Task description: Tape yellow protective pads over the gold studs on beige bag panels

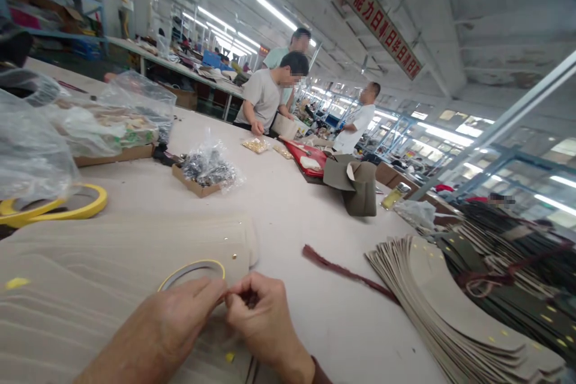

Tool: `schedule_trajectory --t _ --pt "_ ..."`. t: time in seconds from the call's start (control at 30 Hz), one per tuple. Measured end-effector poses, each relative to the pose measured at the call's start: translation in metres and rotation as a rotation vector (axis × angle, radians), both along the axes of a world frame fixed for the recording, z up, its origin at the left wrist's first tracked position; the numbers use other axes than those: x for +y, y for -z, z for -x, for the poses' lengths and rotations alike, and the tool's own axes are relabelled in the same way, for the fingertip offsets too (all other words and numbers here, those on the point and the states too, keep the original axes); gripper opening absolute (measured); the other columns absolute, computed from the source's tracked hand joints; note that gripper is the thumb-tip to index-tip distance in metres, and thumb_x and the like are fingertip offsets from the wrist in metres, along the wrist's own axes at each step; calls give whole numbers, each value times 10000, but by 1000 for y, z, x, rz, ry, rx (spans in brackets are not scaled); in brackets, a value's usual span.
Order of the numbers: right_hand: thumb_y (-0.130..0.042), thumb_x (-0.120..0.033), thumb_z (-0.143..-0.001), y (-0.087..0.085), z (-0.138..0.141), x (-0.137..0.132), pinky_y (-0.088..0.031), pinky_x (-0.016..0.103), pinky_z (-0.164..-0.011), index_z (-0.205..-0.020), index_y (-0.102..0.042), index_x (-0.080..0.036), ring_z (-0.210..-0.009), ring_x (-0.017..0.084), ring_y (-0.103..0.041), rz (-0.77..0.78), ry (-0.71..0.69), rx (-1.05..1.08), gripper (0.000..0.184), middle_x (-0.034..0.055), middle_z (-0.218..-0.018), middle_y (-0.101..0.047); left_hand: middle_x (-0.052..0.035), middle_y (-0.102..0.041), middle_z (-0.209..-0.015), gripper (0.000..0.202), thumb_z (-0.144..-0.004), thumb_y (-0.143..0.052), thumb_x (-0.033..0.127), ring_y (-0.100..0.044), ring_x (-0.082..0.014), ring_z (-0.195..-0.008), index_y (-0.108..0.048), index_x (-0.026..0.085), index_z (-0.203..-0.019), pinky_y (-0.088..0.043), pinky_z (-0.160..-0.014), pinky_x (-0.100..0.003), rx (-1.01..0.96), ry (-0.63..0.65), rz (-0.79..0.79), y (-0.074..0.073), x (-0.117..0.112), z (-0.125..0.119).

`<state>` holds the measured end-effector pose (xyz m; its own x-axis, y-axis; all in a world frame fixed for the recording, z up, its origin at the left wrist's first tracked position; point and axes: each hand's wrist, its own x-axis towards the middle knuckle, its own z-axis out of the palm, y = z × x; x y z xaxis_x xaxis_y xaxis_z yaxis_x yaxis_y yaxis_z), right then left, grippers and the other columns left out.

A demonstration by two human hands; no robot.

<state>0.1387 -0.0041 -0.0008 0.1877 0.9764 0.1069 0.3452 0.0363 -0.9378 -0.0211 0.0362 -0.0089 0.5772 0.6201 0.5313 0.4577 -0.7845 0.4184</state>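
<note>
My left hand (173,318) is closed around a thin roll of yellow-edged tape (194,265), whose upper curve shows above the fingers. Against its fingertips, my right hand (263,315) is pinched closed; whatever lies between those fingers is hidden. Both hands are over overlapping beige panels (99,264), spread in layers across the left of the table. Small metal studs (234,257) show near the panels' right end. Yellow tape bits (230,357) stick to the panels below my hands and at the far left.
More yellow tape rolls (85,207) lie at left beside plastic bags (33,144). A small carton (198,183) holds bagged metal parts. On the right are fanned beige pieces (445,288), a dark red strip (346,273) and dark pieces (508,270). Co-workers (265,96) stand across the table.
</note>
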Motion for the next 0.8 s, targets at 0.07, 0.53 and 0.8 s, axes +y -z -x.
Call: schedule_trajectory --t 0.07,0.53,0.8 --pt "-584 -226 -665 -2 -3 3 -400 185 -370 -641 -637 -147 -371 107 -520 171 6 186 98 -23 -449 -584 13 -618 -699 231 -868 -366 104 -593 -138 -622 -557 226 -819 -447 -571 -220 31 66 -53 -5 -4 1" --pt "-702 -345 -674 1 -38 10 -409 170 -405 -722 -673 -125 -391 64 -513 428 -138 189 227 -12 -532 -629 -35 -595 -860 119 -918 -450 121 -498 -210 -798 -533 189 -868 -407 -734 -349 498 -16 114 -30 -4 3" --pt "-667 -324 -705 -4 -37 5 -378 166 -397 -680 -631 -141 -395 60 -467 489 -204 77 188 -32 -517 -584 -31 -575 -795 158 -886 -420 70 -511 -205 -708 -522 188 -862 -386 -639 -332 534 62 169 -31 -4 7"
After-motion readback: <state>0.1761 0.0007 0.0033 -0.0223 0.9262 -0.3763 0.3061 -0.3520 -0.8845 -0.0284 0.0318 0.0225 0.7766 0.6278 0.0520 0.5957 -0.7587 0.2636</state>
